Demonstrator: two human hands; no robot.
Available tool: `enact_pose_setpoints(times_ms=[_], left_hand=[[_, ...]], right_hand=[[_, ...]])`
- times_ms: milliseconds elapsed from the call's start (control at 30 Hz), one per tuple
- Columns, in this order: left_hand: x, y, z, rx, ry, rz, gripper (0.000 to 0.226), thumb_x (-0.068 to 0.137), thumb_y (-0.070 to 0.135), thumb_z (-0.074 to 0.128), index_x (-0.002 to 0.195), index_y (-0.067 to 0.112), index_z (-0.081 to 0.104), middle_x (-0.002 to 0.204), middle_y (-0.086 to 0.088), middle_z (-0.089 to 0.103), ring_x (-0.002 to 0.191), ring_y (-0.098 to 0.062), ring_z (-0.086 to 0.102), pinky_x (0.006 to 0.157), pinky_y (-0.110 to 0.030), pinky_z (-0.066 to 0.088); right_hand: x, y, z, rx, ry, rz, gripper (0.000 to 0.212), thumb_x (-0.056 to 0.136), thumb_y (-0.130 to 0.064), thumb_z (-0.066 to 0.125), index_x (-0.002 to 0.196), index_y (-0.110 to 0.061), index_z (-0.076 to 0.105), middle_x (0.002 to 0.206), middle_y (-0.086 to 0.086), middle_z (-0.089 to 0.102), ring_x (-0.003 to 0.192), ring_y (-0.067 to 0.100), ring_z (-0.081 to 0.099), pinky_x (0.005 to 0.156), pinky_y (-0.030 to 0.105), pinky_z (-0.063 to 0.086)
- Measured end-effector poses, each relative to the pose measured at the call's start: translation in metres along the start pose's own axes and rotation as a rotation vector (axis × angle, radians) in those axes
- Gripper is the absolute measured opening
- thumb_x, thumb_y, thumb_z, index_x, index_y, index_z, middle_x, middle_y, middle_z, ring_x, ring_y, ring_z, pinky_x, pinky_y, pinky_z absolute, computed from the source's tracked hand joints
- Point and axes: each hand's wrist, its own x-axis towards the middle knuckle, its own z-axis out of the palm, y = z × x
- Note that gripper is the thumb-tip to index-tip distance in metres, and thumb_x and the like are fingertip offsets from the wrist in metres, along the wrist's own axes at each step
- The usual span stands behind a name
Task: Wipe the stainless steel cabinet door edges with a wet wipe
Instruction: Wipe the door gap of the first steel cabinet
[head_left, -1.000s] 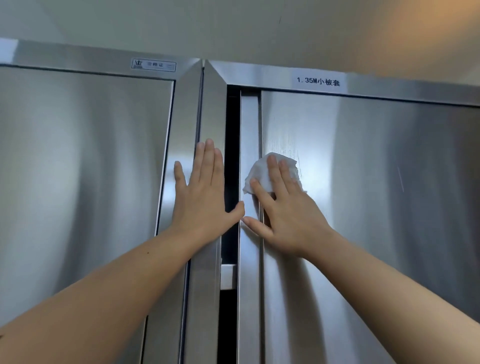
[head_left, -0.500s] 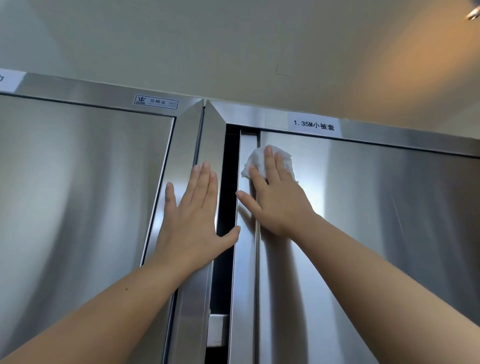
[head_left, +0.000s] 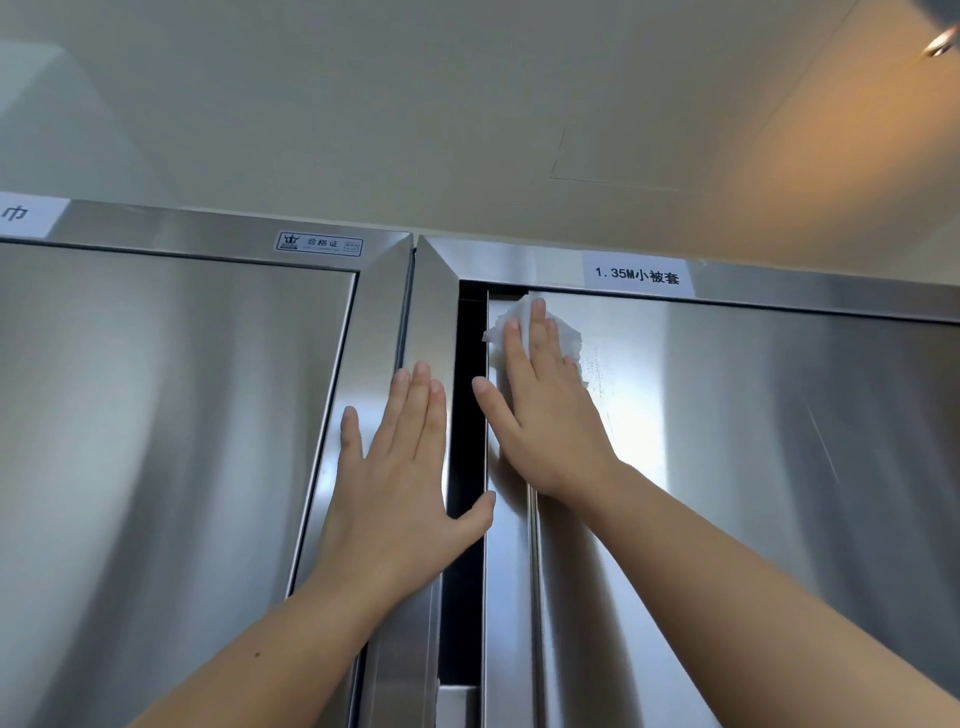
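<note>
A white wet wipe (head_left: 519, 322) lies flat against the top left corner of the right stainless steel cabinet door (head_left: 753, 493), close to its vertical left edge (head_left: 506, 571). My right hand (head_left: 545, 410) presses the wipe to the door with straight fingers, and the fingers cover most of the wipe. My left hand (head_left: 405, 478) rests flat on the steel frame post (head_left: 431, 312) between the two cabinets, its thumb reaching across the dark gap (head_left: 467, 415) to touch the door's edge. The right door stands slightly ajar.
The left cabinet door (head_left: 156, 441) is closed, with a small sticker (head_left: 319, 243) on the frame above it. A white label (head_left: 638, 274) sits on the frame over the right door. Wall and ceiling fill the top of the view.
My right hand has slid the wipe upward along the door's left edge to its top corner. My left hand has stayed on the frame post. The view has tilted upward.
</note>
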Motion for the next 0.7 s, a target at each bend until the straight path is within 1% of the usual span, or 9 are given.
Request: enact_pose_setpoints(times_ms=[100, 233, 400, 467, 533, 700], left_hand=[[0.000, 0.001, -0.001, 0.002, -0.010, -0.009, 0.092, 0.076, 0.073, 0.011, 0.125, 0.019, -0.045, 0.137, 0.004, -0.050, 0.126, -0.008, -0.045, 0.095, -0.036, -0.037], [0.000, 0.002, -0.002, 0.007, -0.029, -0.022, 0.091, 0.073, 0.069, 0.010, 0.123, 0.019, -0.047, 0.136, 0.005, -0.051, 0.125, -0.006, -0.047, 0.096, -0.036, -0.036], [0.001, 0.003, -0.003, 0.020, -0.044, -0.027, 0.090, 0.067, 0.069, 0.000, 0.123, 0.019, -0.049, 0.136, 0.006, -0.051, 0.124, -0.006, -0.047, 0.097, -0.037, -0.034], [0.001, 0.003, -0.003, 0.009, -0.038, -0.027, 0.092, 0.070, 0.070, 0.005, 0.124, 0.019, -0.049, 0.138, 0.006, -0.049, 0.125, -0.006, -0.046, 0.098, -0.037, -0.034], [0.001, 0.002, -0.003, 0.010, -0.034, -0.023, 0.093, 0.072, 0.069, 0.010, 0.122, 0.019, -0.050, 0.136, 0.007, -0.051, 0.124, -0.005, -0.047, 0.096, -0.036, -0.036], [-0.001, 0.002, -0.001, -0.002, -0.032, -0.007, 0.098, 0.080, 0.071, 0.022, 0.119, 0.020, -0.051, 0.134, 0.006, -0.053, 0.123, -0.005, -0.048, 0.093, -0.035, -0.039]], right_hand=[[0.009, -0.006, 0.002, 0.013, -0.022, -0.036, 0.064, 0.098, -0.044, 0.023, 0.149, -0.019, -0.008, 0.152, -0.002, -0.026, 0.141, 0.012, -0.021, 0.115, 0.034, -0.008], [0.019, -0.007, 0.003, -0.035, -0.082, -0.039, 0.061, 0.099, -0.045, 0.021, 0.150, -0.020, -0.001, 0.157, 0.001, -0.013, 0.142, 0.013, -0.015, 0.115, 0.035, -0.007], [0.023, -0.010, 0.006, -0.144, -0.127, 0.011, 0.065, 0.096, -0.053, 0.016, 0.150, -0.018, 0.001, 0.157, 0.007, -0.010, 0.143, 0.017, -0.014, 0.113, 0.037, -0.011], [0.028, -0.012, 0.007, -0.152, -0.142, 0.035, 0.067, 0.096, -0.054, 0.015, 0.150, -0.016, 0.003, 0.156, 0.009, -0.011, 0.143, 0.019, -0.014, 0.112, 0.035, -0.013], [0.036, -0.014, 0.007, -0.143, -0.146, 0.055, 0.067, 0.096, -0.054, 0.015, 0.150, -0.015, 0.004, 0.156, 0.009, -0.012, 0.143, 0.019, -0.013, 0.112, 0.033, -0.013], [0.048, -0.016, 0.005, -0.150, -0.137, 0.082, 0.067, 0.096, -0.054, 0.014, 0.150, -0.014, 0.005, 0.156, 0.010, -0.010, 0.143, 0.020, -0.011, 0.113, 0.035, -0.011]])
